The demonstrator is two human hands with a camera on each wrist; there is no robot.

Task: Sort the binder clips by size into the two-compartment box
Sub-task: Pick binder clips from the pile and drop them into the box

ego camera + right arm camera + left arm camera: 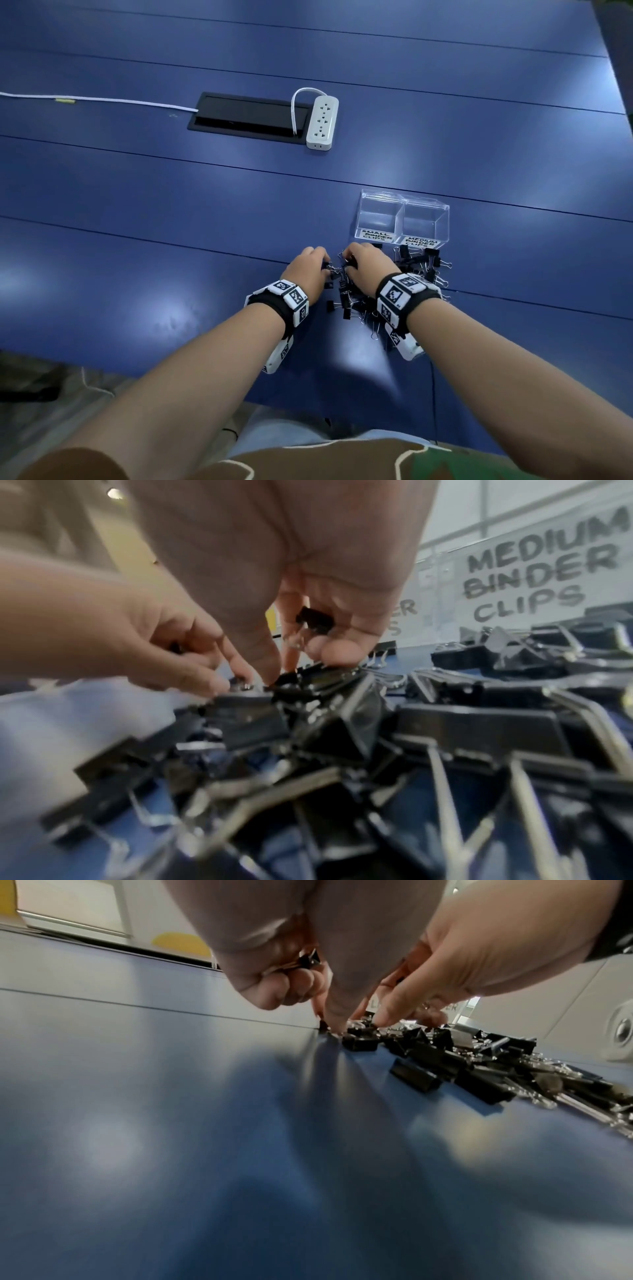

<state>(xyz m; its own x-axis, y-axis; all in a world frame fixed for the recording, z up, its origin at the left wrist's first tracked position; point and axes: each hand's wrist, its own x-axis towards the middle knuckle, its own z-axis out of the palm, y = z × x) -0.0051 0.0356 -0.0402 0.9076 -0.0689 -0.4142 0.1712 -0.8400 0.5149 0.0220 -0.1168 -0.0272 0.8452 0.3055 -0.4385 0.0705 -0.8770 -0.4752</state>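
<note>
A pile of black binder clips (356,301) of two sizes lies on the blue table just in front of a clear two-compartment box (404,202). Its compartments are labelled SMALL BINDER CLIPS on the left and MEDIUM BINDER CLIPS (534,569) on the right, and both look empty. My left hand (323,265) is at the pile's left far edge. It keeps a small clip (308,958) under its curled fingers, while thumb and forefinger pinch at another on the table. My right hand (347,260) is close beside it, with a small clip (313,619) in the palm and fingertips on a clip in the pile (342,723).
A white power strip (322,121) lies by a black cable hatch (246,114) farther back, with a white cable (102,100) running off to the left. Larger clips (421,260) spread to the right of my right wrist. The table's near edge is just below my forearms.
</note>
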